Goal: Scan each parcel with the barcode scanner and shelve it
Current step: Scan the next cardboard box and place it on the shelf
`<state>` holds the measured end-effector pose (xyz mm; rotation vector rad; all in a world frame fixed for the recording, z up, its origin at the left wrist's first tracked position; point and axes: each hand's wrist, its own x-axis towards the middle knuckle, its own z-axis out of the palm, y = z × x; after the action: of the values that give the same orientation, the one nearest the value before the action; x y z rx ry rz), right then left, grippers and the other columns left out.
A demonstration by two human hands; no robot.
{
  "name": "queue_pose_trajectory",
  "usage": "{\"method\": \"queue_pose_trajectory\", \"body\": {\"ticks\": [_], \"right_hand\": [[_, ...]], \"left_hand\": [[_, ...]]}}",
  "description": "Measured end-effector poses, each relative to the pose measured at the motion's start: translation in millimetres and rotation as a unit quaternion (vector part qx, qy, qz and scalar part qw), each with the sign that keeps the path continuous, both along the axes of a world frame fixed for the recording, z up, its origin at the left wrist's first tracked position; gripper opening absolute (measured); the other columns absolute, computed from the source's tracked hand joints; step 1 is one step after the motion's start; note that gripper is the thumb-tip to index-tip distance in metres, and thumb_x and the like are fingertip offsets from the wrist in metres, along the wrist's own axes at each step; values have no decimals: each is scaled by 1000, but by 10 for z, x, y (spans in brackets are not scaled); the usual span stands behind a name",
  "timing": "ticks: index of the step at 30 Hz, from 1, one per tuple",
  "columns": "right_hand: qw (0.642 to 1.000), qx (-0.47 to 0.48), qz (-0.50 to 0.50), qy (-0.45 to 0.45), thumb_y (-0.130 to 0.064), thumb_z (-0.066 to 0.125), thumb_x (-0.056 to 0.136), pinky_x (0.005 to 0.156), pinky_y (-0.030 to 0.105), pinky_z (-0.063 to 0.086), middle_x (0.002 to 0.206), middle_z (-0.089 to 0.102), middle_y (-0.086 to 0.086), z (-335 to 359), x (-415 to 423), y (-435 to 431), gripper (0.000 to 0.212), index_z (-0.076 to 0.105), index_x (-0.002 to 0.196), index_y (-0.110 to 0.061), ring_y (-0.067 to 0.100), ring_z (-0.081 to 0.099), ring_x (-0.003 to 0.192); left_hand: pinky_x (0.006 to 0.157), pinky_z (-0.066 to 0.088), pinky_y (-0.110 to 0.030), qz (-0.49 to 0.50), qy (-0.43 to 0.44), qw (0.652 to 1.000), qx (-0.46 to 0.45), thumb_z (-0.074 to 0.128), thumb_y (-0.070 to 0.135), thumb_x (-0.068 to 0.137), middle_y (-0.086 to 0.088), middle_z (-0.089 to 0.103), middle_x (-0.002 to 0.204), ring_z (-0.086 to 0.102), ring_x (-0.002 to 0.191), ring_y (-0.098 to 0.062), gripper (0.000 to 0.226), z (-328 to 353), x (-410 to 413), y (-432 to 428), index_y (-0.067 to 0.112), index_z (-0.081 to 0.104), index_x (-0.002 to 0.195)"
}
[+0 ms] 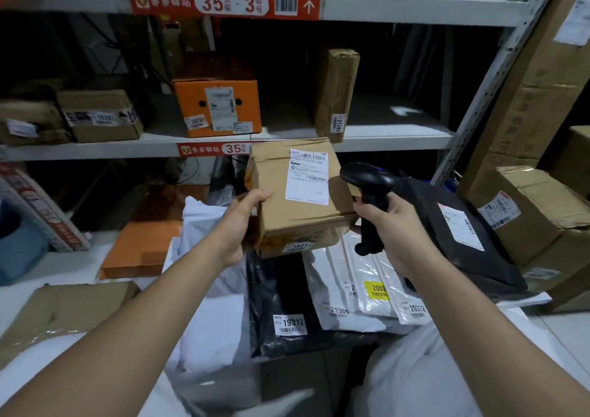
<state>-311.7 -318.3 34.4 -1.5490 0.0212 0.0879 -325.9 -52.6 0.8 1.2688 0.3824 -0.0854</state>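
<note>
While our left hand (239,225) grips the brown cardboard parcel (297,221) by its left side, thumb laid over the top edge and fingers hidden underneath, our right hand (392,231) is wrapped tight round the handle of the barcode scanner (370,186). The parcel sits between the two hands, held clear of the heap beneath them, with its right edge just beside the scanner. Its long axis runs away from us toward the shelf (399,141). Its far end is tipped up, so the broad face with the white shipping label (308,177) looks back at us. The short near face carries a small sticker (298,246) reading 19211. The scanner's handle stands roughly upright, and its rounded head points left, toward the parcel.

We see creased, dented card bound with glossy clear tape, and a scanner of smooth black plastic. Below the hands lie flat, shiny plastic bags, among them a white mailer (338,289) and a black mailer (281,304), each with a number sticker. Just right of the right hand a wrinkled black bag parcel (453,234) leans on a brown carton (526,212). Beyond the left hand an orange box (217,106) stands on the white metal shelf, and beyond the parcel a tall brown package (335,90) stands on end.
</note>
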Motion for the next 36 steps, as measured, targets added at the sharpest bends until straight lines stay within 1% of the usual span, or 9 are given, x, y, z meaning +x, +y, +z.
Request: {"method": "queue_pose_trajectory", "body": {"ticks": [2, 4, 8, 12, 15, 19, 24, 32, 36], "right_hand": [[1000, -9, 7, 0, -12, 74, 97, 87, 55, 63, 117, 76, 12, 13, -1, 114, 20, 70, 116, -11, 33, 75, 103], [999, -39, 8, -5, -18, 78, 94, 68, 49, 61, 113, 77, 11, 42, -22, 218, 20, 71, 113, -18, 35, 76, 99], [995, -86, 29, -38, -15, 74, 96, 59, 31, 54, 101, 78, 11, 79, -71, 402, 17, 69, 112, -17, 11, 74, 73], [995, -67, 76, -25, -9, 67, 99, 67, 40, 54, 81, 71, 13, 80, -133, 615, 10, 66, 107, -14, 24, 66, 70], [993, 0, 120, 6, -9, 64, 102, 59, 33, 50, 79, 60, 11, 90, -174, 723, 7, 62, 109, -8, 23, 56, 63], [985, 45, 155, 62, -11, 63, 103, 57, 32, 52, 82, 59, 13, 98, -204, 793, 9, 58, 107, -4, 21, 56, 60], [980, 29, 188, 62, -14, 60, 105, 60, 36, 53, 80, 59, 14, 49, -259, 820, 11, 57, 101, -4, 24, 58, 61], [980, 24, 190, 59, -20, 59, 106, 70, 43, 48, 75, 59, 14, 56, -270, 805, 20, 58, 96, -3, 27, 58, 63], [980, 26, 184, 65, -21, 60, 106, 70, 44, 48, 74, 60, 13, 58, -255, 771, 22, 59, 93, -4, 26, 57, 63]], "left_hand": [[56, 53, -29, 26, -7, 999, 28, 78, 58, 63, -8, 71, 113, 69, 88, -24, 78, -9, -72, 141, 27, 59, 132], [53, 48, -27, 50, -13, 998, 46, 78, 56, 67, -3, 71, 108, 67, 85, -22, 71, -34, -141, 269, 27, 57, 129], [50, 50, -26, 88, -15, 995, 50, 76, 42, 87, -1, 72, 108, 69, 86, -21, 55, -126, -284, 496, 24, 53, 133], [65, 55, -33, 122, -23, 990, 64, 78, 43, 80, 1, 76, 117, 74, 98, -20, 61, -204, -437, 664, 40, 55, 137], [72, 56, -32, 138, -32, 987, 73, 76, 37, 87, 6, 73, 121, 72, 108, -18, 56, -233, -518, 745, 45, 52, 137], [56, 57, -21, 161, -50, 981, 93, 70, 24, 97, 13, 69, 116, 71, 93, -4, 58, -217, -586, 737, 40, 43, 146], [47, 53, -15, 173, -71, 976, 107, 66, 22, 101, 19, 58, 110, 63, 91, -4, 69, -132, -655, 661, 31, 31, 159], [52, 55, -15, 159, -59, 978, 119, 72, 26, 96, 19, 58, 117, 65, 99, -6, 77, -167, -587, 635, 33, 31, 160], [64, 58, -19, 157, -58, 977, 131, 79, 34, 90, 13, 61, 133, 67, 108, -8, 82, -191, -580, 647, 38, 33, 159]]}}
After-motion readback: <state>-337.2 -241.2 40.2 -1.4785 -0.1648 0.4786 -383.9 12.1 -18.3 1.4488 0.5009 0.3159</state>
